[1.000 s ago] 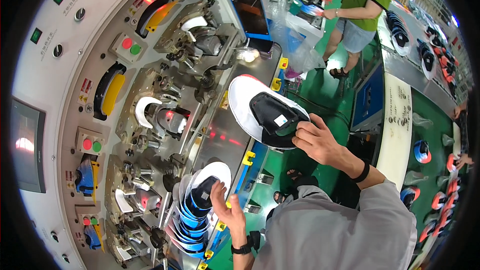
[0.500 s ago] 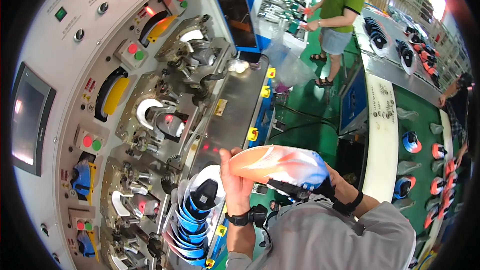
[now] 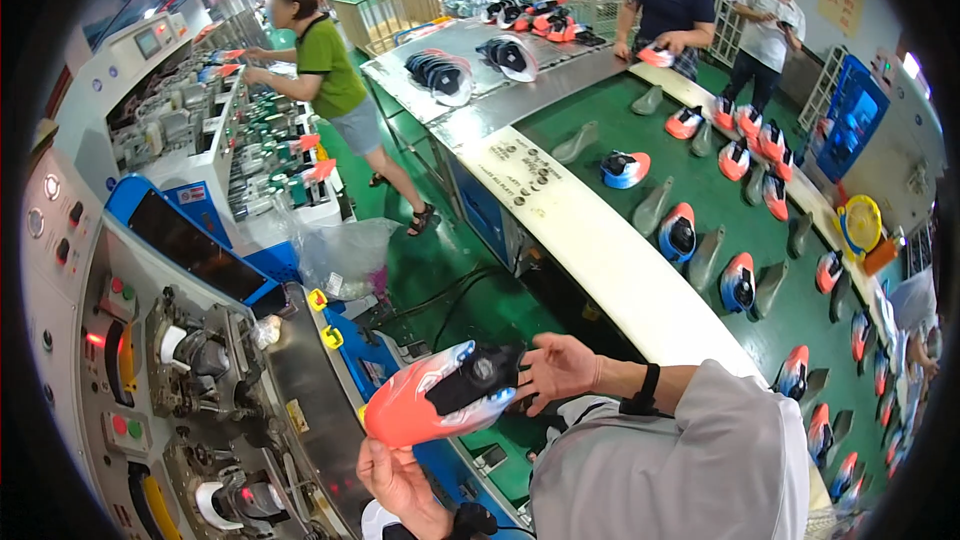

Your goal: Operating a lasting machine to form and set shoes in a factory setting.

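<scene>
An orange, white and blue shoe upper (image 3: 410,402) with a black tongue and collar is held level in front of me, its toe to the left. My left hand (image 3: 400,485) grips it at the toe from below, with the thumb at the near edge. At the heel end is my right hand (image 3: 562,372), its fingers stretched apart and the fingertips at the black collar. Whether those fingertips press on the collar is hard to tell.
Left stands a machine with metal moulds (image 3: 205,355) and a steel ledge (image 3: 300,400). Right runs a green conveyor (image 3: 600,215) with a cream edge (image 3: 600,250), carrying shoe uppers and grey lasts (image 3: 655,205). Co-workers stand beyond; one in green (image 3: 330,70) works at another machine.
My view has swung right, toward the conveyor. The shoe upper has turned so its top shows, and my right hand's fingers have come into sight at the heel.
</scene>
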Motion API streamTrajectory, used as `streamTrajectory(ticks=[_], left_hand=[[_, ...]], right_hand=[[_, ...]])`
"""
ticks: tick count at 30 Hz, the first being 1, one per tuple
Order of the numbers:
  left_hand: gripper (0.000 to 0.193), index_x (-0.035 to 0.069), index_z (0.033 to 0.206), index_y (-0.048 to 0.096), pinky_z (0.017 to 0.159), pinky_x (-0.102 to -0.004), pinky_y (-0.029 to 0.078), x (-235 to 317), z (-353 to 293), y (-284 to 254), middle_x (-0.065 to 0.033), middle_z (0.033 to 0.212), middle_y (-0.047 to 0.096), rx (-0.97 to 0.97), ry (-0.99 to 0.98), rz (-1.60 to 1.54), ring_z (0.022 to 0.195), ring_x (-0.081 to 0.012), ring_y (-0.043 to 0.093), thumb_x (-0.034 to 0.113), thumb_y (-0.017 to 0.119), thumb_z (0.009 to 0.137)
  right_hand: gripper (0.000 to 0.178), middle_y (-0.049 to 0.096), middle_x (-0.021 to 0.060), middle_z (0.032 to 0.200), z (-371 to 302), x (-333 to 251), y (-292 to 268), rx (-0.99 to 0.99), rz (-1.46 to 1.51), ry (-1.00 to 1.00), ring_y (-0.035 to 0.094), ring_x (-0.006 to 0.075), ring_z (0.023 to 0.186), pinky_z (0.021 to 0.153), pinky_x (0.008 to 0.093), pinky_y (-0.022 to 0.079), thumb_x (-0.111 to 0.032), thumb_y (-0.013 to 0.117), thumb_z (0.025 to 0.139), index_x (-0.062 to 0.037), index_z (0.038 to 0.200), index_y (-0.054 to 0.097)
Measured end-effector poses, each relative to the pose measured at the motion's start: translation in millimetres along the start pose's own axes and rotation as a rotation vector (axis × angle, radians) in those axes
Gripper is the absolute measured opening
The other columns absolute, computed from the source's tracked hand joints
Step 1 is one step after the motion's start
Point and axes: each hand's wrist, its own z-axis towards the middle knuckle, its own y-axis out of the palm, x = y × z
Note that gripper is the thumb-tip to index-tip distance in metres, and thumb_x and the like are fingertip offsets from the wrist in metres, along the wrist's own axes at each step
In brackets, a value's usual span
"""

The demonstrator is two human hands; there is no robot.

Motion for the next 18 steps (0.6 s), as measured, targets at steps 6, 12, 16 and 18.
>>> streamTrajectory(ticks=[6, 12, 16, 18], left_hand=[[0.024, -0.001, 0.088, 0.063, 0.069, -0.0258, 0.05, -28, 10, 9, -0.0055, 0.082, 0.067, -0.073, -0.186, 0.05, 0.07, -0.0104, 0.061, 0.022, 0.063, 0.095], [0.02, -0.004, 0.102, 0.064, 0.072, -0.0295, 0.049, -26, 44, 38, -0.0109, 0.09, 0.067, 0.096, -0.398, 0.524, 0.081, -0.0189, 0.062, 0.014, 0.058, 0.095], [0.017, -0.001, 0.087, 0.066, 0.067, -0.0248, 0.048, -67, 84, 35, -0.0059, 0.078, 0.065, 0.279, -0.336, 0.803, 0.07, -0.0144, 0.061, 0.014, 0.059, 0.095], [0.015, -0.001, 0.09, 0.065, 0.071, -0.0279, 0.05, -95, 100, -1, -0.0084, 0.086, 0.068, 0.385, -0.31, 0.84, 0.077, -0.0179, 0.063, 0.013, 0.061, 0.093]], right_hand=[[0.039, 0.071, 0.0172, 0.086, -25, -11, -10, 0.49, -0.441, 0.056, 0.071, 0.0399, 0.085, 0.058, 0.0364, 0.059, -0.033, 0.061, 0.094, 0.0054, 0.102, 0.064], [0.02, 0.069, 0.0139, 0.071, 6, -67, 1, 0.777, -0.948, 0.36, 0.068, 0.0224, 0.056, 0.041, 0.0261, 0.048, -0.017, 0.062, 0.088, 0.0025, 0.091, 0.066], [0.021, 0.064, 0.0195, 0.065, 13, -149, -46, 0.977, -0.716, 0.063, 0.058, 0.0148, 0.045, 0.033, 0.0229, 0.033, -0.014, 0.063, 0.084, 0.0014, 0.071, 0.061], [0.023, 0.068, 0.0175, 0.068, -4, -215, -73, 1.088, -0.6, -0.189, 0.062, 0.0191, 0.045, 0.035, 0.0279, 0.046, -0.015, 0.06, 0.088, 0.0053, 0.077, 0.065]])
